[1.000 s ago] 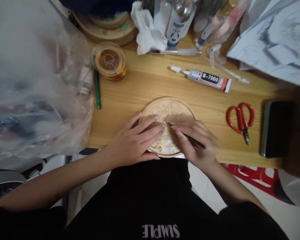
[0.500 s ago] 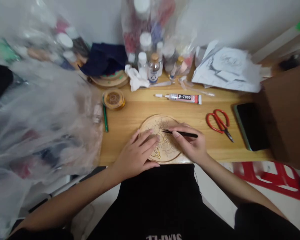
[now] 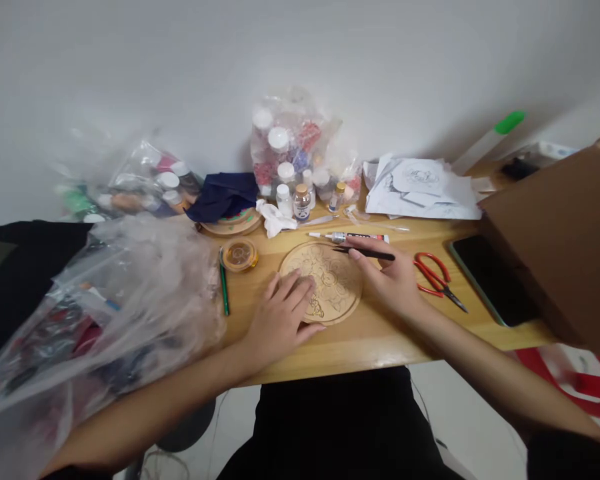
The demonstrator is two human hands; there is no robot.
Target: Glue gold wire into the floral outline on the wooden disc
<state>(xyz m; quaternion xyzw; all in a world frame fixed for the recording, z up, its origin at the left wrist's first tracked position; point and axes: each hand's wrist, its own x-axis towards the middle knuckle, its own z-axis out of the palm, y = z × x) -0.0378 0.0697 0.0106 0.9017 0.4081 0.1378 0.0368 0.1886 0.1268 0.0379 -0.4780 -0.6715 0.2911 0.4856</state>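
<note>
A round wooden disc (image 3: 343,293) with a line drawing and thin gold wire shapes (image 3: 316,308) lies on the table in the head view. My left hand (image 3: 280,320) rests on its left side, fingers spread. Black tweezers (image 3: 373,255) are pinched in my right hand (image 3: 393,283). Their tips hover by the disc's far right rim; whether they grip anything is too small to tell. Just beyond them lies a glue tube (image 3: 339,237), partly covered by my right fingers.
Red-handled scissors (image 3: 437,275) and a phone (image 3: 500,280) lie right, beside a cardboard box (image 3: 555,233). Left are a wire spool (image 3: 240,255), a green pencil (image 3: 225,287) and plastic bags (image 3: 165,280). Small bottles (image 3: 301,202) and papers (image 3: 423,190) stand or lie at the back.
My right hand with the tweezers has moved from over the disc's middle toward its far right rim and the glue tube. My left hand stays on the disc. The camera view has tilted upward.
</note>
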